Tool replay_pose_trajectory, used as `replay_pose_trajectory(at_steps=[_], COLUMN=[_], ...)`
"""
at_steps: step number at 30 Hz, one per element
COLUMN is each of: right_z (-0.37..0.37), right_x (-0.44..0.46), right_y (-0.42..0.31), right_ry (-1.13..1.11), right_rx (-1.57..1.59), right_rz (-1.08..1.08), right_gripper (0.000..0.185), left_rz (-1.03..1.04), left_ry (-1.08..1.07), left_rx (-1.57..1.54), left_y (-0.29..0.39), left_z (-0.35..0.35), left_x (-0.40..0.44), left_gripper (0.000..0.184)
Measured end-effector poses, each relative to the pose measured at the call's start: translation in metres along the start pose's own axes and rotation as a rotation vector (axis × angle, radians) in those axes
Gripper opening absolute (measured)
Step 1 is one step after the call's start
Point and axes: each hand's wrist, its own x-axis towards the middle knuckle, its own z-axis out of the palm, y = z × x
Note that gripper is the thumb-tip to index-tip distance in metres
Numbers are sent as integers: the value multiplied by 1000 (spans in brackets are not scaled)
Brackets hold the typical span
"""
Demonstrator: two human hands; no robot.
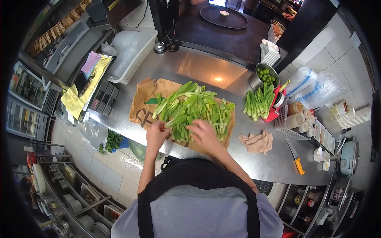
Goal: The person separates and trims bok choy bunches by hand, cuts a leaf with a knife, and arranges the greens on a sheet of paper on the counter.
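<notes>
Leafy greens (198, 105) with pale stems lie heaped on a brown paper bag (139, 99) on the steel counter. At the near left edge of the heap, my left hand (157, 133) has its fingers pinched together on the pale stem end of one leafy green. My right hand (204, 135) is over the near middle of the heap, its fingers bent and apart, touching or just above the leaves. Whether it holds a leaf is hard to make out. A smaller bunch of greens (258, 104) lies apart at the right.
Right of the bag are a crumpled cloth (257, 142), a knife with an orange handle (298, 164), a pot of green limes (258, 81) and a basket of bottles (291, 133). A white plastic crate (139, 55) and yellow papers (75, 103) are at the left.
</notes>
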Motion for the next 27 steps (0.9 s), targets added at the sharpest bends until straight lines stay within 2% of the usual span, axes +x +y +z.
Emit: replay_pose_trajectory(at_steps=[3, 6, 7, 10, 13, 15, 17, 19, 21, 22, 25, 27], right_z=[12, 10, 12, 5, 18, 11, 1, 3, -4, -3, 0, -4], right_x=[6, 15, 17, 28, 30, 31, 31, 25, 24, 23, 21, 19], right_y=[-13, -20, -19, -29, -22, -18, -23, -13, -13, -7, 9, 14], right_ry=[-133, -160, -104, -112, 54, -6, -21, 2, 45, 51, 31, -22], right_rx=[-71, 76, 134, 601, 905, 1082, 1240, 1206, 1167, 1117, 958, 959], right_rz=[-66, 13, 10, 270, 363, 464, 516, 531, 586, 541, 413, 474], right_gripper=[27, 26, 26, 26, 25, 27, 26, 23, 19, 18, 20, 19], left_rz=[33, -12, -12, -173, -288, -307, -346, -360, -248, -193, -56, -32], left_ry=[136, 136, 109, -80, -314, -520, -593, -653, -517, -447, -422, -402], left_rx=[-149, -429, -559, -910, -1073, -1233, -1242, -1238, -1045, -949, -937, -947], left_y=[-9, -9, -1, 16, 19, 25, 30, 30, 33, 37, 41, 41], left_z=[-17, -32, -36, -34, -17, -10, -2, 4, 11, 13, 17, 21], left_x=[7, 9, 8, 3, -2, -3, -4, -3, -3, -4, -3, -2], left_gripper=[25, 22, 19, 16, 20, 24, 26, 26, 27, 28, 29, 27])
